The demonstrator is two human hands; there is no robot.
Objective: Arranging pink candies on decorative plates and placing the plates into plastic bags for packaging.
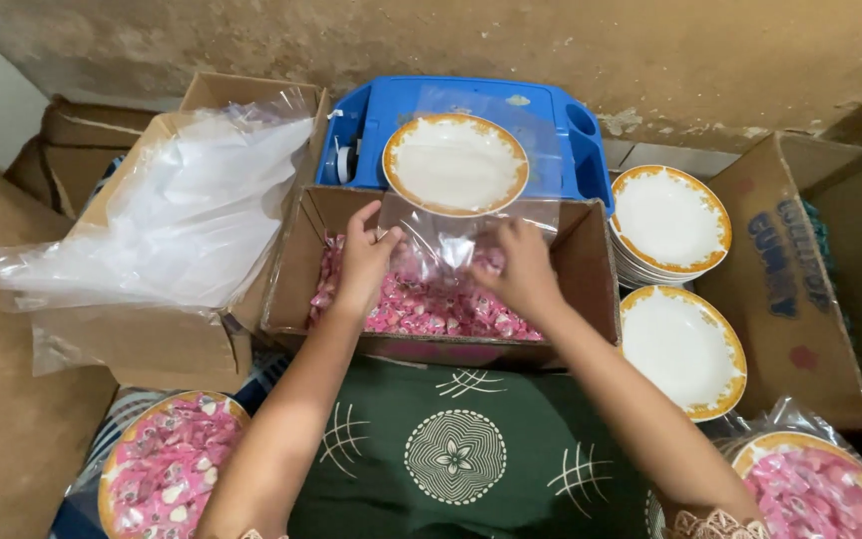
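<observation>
Head view. My left hand [363, 262] and my right hand [523, 269] meet over the open brown cardboard box of pink-wrapped sweets [431, 304], which serves as landmark for all places below. Between them I hold a clear plastic bag [443, 238] that already contains a white round plate with an orange patterned rim [456, 163]; the plate end of the bag stands up just behind the box's far wall, against a blue plastic tray [551, 125]. My left fingers are pinched narrow on the bag's left edge. My right fingers are curled down onto the bag's mouth, but whether they grip film or sweets I cannot tell. The bag's open end hangs low, touching the sweets.

To the box's right, two stacks of matching empty orange-rimmed plates [672, 222] lie beside a second, larger empty cardboard carton [800, 289]. To its left, a carton holds a loose heap of clear plastic bags [167, 215]. Nearer to me than the box, a dark green patterned cloth [456, 454] covers my lap, with two bagged plates of pink sweets [167, 469] flanking it, left and right.

Handling note, as a judgement: the film is slippery and thin, so each hand should pinch one layer only and keep the mouth spread, with the plate level so that it does not slide out.
</observation>
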